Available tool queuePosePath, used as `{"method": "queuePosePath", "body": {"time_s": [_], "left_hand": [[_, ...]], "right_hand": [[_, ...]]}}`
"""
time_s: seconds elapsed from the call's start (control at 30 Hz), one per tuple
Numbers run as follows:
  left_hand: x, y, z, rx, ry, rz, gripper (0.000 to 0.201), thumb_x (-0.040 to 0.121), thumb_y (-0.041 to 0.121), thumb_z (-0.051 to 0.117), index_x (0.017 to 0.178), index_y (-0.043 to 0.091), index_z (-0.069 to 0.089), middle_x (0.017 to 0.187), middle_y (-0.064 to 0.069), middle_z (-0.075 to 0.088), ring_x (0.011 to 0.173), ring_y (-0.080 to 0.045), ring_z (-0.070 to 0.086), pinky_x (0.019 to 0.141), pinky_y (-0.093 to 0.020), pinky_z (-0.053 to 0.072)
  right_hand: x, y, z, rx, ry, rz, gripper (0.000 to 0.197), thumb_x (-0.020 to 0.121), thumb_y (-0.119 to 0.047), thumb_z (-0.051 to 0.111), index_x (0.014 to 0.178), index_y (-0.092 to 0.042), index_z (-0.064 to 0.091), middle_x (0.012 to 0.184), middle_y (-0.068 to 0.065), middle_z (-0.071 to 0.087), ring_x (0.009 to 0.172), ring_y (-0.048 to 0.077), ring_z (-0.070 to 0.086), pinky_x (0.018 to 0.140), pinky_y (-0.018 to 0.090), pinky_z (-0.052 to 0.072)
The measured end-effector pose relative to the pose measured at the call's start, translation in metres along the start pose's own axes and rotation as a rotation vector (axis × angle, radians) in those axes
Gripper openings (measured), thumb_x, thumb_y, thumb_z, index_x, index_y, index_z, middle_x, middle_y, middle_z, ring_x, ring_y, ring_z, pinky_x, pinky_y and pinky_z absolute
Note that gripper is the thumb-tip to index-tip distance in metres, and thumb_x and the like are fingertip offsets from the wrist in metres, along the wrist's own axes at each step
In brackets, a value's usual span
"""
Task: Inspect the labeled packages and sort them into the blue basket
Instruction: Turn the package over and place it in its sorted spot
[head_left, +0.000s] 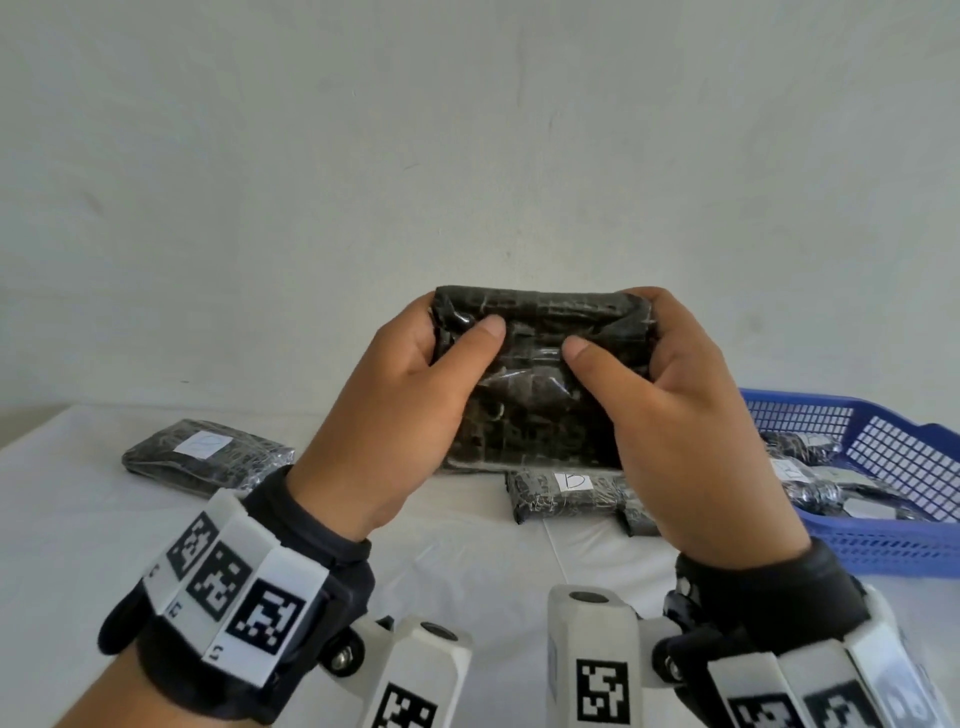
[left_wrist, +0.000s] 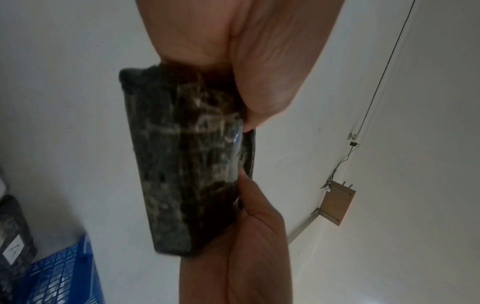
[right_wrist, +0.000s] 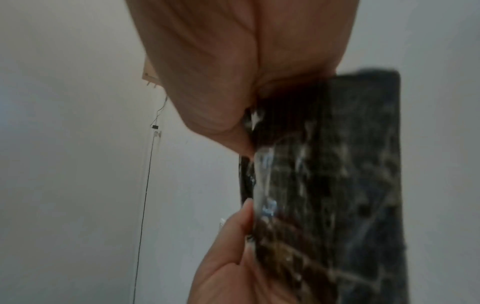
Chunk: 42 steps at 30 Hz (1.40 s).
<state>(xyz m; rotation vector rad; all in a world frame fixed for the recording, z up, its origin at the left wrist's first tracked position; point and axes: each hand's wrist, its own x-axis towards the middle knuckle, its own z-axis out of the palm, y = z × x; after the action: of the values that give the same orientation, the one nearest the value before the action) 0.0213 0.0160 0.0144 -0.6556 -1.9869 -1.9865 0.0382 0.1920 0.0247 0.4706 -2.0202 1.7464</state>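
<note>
I hold a dark plastic-wrapped package (head_left: 540, 379) upright in front of me, above the table. My left hand (head_left: 395, 395) grips its left end, thumb on the near face. My right hand (head_left: 675, 410) grips its right end the same way. No label shows on the face turned to me. The left wrist view shows the package (left_wrist: 187, 164) edge-on between my palms, and the right wrist view shows the package (right_wrist: 337, 185) the same way, blurred. The blue basket (head_left: 893, 467) stands at the right with several wrapped packages inside.
On the white table (head_left: 104, 519) a labeled package (head_left: 202, 452) lies at the left. Another package marked B (head_left: 566, 493) lies under my hands, a further one beside it. A bare wall stands behind the table.
</note>
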Motion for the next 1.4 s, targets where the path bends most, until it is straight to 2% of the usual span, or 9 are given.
{"method": "queuePosePath", "body": {"time_s": [0.1,0.23,0.4,0.53,0.67,0.97,1.13,1.23,1.4], "left_hand": [[0.000,0.002,0.001,-0.006,-0.012,-0.052,0.024,0.107,0.019,0.052,0.110,0.029,0.074,0.106,-0.003,0.079,0.104,-0.024,0.074,0.094,-0.048,0.058],[0.002,0.000,-0.001,-0.067,0.040,-0.057,0.025,0.106,0.016,0.051,0.105,0.023,0.076,0.106,-0.012,0.077,0.105,-0.032,0.073,0.097,-0.057,0.058],[0.001,0.000,-0.001,-0.064,-0.034,-0.065,0.020,0.103,0.010,0.057,0.109,0.023,0.072,0.100,0.000,0.079,0.094,-0.018,0.077,0.080,-0.036,0.063],[0.003,-0.001,-0.005,-0.114,-0.008,-0.038,0.020,0.102,0.009,0.058,0.109,0.022,0.072,0.104,-0.003,0.079,0.096,-0.019,0.077,0.080,-0.036,0.063],[0.002,0.000,-0.005,-0.114,-0.107,-0.067,0.030,0.099,0.003,0.061,0.122,0.022,0.066,0.113,-0.004,0.078,0.103,-0.018,0.076,0.080,-0.030,0.062],[0.005,0.001,-0.006,-0.243,-0.086,-0.100,0.025,0.093,0.002,0.066,0.114,0.015,0.071,0.099,-0.002,0.080,0.092,-0.015,0.077,0.075,-0.024,0.060],[0.005,0.001,-0.008,-0.243,-0.037,-0.052,0.030,0.088,0.007,0.071,0.115,0.019,0.070,0.091,0.004,0.078,0.083,-0.010,0.075,0.071,-0.023,0.059],[0.005,0.003,-0.007,-0.249,-0.087,-0.076,0.039,0.089,0.003,0.069,0.123,0.021,0.066,0.105,-0.005,0.080,0.094,-0.016,0.077,0.075,-0.025,0.061],[0.005,0.002,-0.009,-0.210,-0.099,-0.072,0.038,0.093,0.001,0.067,0.125,0.020,0.064,0.114,-0.003,0.079,0.105,-0.018,0.076,0.085,-0.030,0.062]], "right_hand": [[0.001,0.001,0.001,0.066,0.061,0.028,0.007,0.102,-0.010,0.063,0.107,-0.014,0.065,0.101,0.011,0.076,0.094,0.029,0.077,0.080,0.056,0.065],[0.000,-0.001,0.002,0.146,0.002,0.079,0.009,0.104,-0.012,0.058,0.104,-0.018,0.065,0.102,0.015,0.075,0.094,0.033,0.077,0.077,0.055,0.065],[0.002,0.002,-0.003,0.173,0.046,0.058,0.018,0.103,-0.007,0.059,0.098,-0.021,0.069,0.096,0.012,0.076,0.083,0.029,0.074,0.073,0.054,0.066],[0.001,0.001,-0.002,0.154,-0.022,0.099,0.020,0.101,-0.010,0.063,0.116,-0.022,0.064,0.096,0.012,0.077,0.081,0.027,0.077,0.069,0.052,0.066],[0.001,0.001,-0.003,0.218,0.046,0.065,0.019,0.100,-0.003,0.063,0.112,-0.017,0.063,0.099,0.017,0.077,0.083,0.033,0.078,0.067,0.055,0.066],[0.004,0.004,-0.006,0.262,0.105,0.063,0.020,0.099,-0.004,0.065,0.110,-0.019,0.070,0.093,0.007,0.079,0.083,0.025,0.078,0.074,0.047,0.066],[0.004,0.001,-0.005,0.291,0.077,0.081,0.040,0.097,-0.001,0.065,0.130,-0.022,0.062,0.094,0.010,0.080,0.088,0.023,0.077,0.085,0.044,0.065],[0.004,0.001,-0.005,0.243,0.090,0.063,0.048,0.097,-0.003,0.067,0.140,-0.023,0.058,0.099,0.015,0.079,0.091,0.028,0.077,0.088,0.052,0.064],[0.003,0.001,-0.004,0.142,0.036,0.014,0.061,0.092,-0.002,0.072,0.146,-0.025,0.054,0.105,0.001,0.080,0.097,0.020,0.079,0.084,0.035,0.063]]}}
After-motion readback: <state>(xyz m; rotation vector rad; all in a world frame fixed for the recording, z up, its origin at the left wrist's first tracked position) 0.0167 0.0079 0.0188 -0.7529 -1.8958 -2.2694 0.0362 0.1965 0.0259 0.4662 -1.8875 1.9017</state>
